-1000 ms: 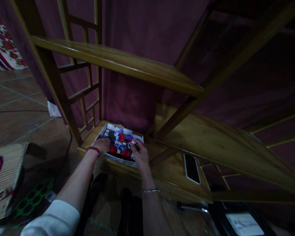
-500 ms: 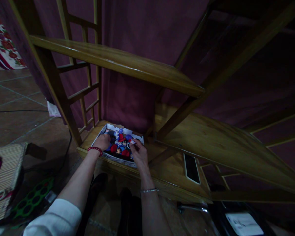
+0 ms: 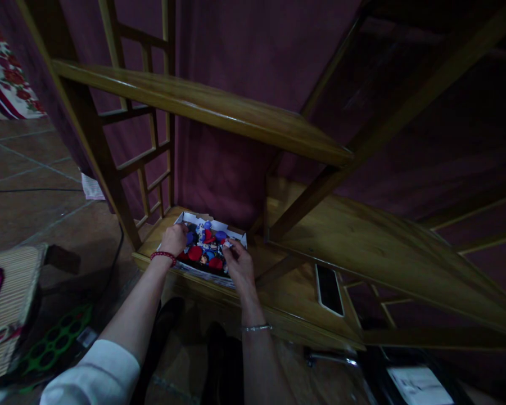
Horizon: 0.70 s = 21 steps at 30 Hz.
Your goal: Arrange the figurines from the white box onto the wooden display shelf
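A shallow white cardboard box point(image 3: 235, 232) stands on the low wooden shelf, filled with small toy figurines point(image 3: 206, 244) in red, blue and white. Over the box's left end is my left hand point(image 3: 174, 239), fingers curled together and pointing down; what they close on is hidden beneath them. At the right end, my right hand point(image 3: 240, 263) pinches a small white-and-red figurine point(image 3: 227, 243) between thumb and fingers, just above the others. A red bead bracelet circles the left wrist, a silver one the right.
A phone point(image 3: 329, 289) lies on the shelf point(image 3: 290, 287) to the right. A thick wooden plank point(image 3: 202, 107) crosses above the box, with lattice bars to the left. A woven stool point(image 3: 19, 292) and a green holed object point(image 3: 57, 340) are at lower left.
My left hand has shifted slightly up toward the box's back left corner, covering a pale figurine that showed there before. The right hand stays almost still with its figurine.
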Motion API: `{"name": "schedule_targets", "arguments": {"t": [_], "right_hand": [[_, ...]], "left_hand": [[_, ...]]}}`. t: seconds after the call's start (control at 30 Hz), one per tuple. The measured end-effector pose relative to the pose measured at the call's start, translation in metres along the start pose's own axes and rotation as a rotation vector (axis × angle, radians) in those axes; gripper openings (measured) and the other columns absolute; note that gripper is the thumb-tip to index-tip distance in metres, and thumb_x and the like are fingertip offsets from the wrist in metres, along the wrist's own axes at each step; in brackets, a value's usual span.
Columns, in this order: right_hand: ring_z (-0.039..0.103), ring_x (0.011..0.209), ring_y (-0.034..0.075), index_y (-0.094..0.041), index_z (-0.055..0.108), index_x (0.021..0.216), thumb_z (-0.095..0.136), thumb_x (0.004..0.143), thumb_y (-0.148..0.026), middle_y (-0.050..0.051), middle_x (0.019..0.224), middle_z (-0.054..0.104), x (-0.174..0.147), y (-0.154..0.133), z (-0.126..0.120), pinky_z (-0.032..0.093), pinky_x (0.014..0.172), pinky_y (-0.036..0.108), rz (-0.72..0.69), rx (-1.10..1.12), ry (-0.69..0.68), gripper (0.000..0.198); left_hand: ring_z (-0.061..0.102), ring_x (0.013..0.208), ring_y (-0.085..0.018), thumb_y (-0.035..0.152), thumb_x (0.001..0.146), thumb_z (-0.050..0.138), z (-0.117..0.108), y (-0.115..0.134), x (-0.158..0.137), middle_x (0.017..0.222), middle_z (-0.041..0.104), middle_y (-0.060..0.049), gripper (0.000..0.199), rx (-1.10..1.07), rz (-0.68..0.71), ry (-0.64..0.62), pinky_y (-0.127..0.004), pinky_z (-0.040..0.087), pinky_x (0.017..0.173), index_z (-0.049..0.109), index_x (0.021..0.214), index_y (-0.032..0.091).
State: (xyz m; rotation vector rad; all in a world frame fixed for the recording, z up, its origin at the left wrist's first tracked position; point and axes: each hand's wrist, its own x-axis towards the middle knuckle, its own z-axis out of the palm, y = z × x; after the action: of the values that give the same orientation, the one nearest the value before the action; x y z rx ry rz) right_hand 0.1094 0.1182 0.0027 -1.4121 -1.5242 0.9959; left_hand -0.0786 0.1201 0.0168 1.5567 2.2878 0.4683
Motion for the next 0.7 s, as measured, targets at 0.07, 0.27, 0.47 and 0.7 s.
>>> {"name": "schedule_targets", "arguments": {"t": [0.07,0.27,0.47,0.7], "right_hand": [[0.056,0.067,0.014,-0.02,0.06,0.099,0.05,0.07,-0.039,-0.001,0.072,0.061,0.0,0.0,0.0,0.045,0.064,0.025,0.001,-0.002,0.003,0.036],[0.057,0.066,0.014,-0.021,0.06,0.098,0.051,0.07,-0.039,0.0,0.074,0.063,0.0,0.0,0.001,0.045,0.063,0.026,0.003,-0.003,0.0,0.035],[0.058,0.068,0.015,-0.021,0.06,0.097,0.052,0.07,-0.039,0.0,0.075,0.064,0.001,0.0,0.003,0.046,0.066,0.026,0.006,-0.01,0.011,0.034],[0.059,0.07,0.015,-0.022,0.06,0.097,0.051,0.07,-0.038,0.001,0.077,0.064,0.0,-0.002,0.005,0.046,0.065,0.026,0.002,0.011,0.0,0.033]], "left_hand": [[0.059,0.088,-0.018,0.018,0.075,0.04,0.001,0.0,0.001,0.094,0.064,-0.009,0.029,-0.059,-0.001,0.01,-0.023,0.041,0.073,0.06,0.096,0.018],[0.059,0.059,-0.009,0.017,0.076,0.04,0.003,0.003,0.002,0.085,0.064,-0.004,0.03,-0.391,-0.05,-0.074,-0.016,0.042,0.056,0.057,0.1,0.017],[0.056,0.056,-0.009,0.015,0.079,0.033,0.003,0.014,-0.002,0.075,0.062,-0.004,0.031,-0.548,-0.075,-0.17,-0.016,0.041,0.048,0.053,0.102,0.016],[0.052,0.047,-0.008,0.011,0.078,0.031,0.017,0.022,-0.001,0.065,0.057,-0.002,0.03,-0.819,-0.062,-0.274,-0.015,0.038,0.04,0.052,0.1,0.012]]}}
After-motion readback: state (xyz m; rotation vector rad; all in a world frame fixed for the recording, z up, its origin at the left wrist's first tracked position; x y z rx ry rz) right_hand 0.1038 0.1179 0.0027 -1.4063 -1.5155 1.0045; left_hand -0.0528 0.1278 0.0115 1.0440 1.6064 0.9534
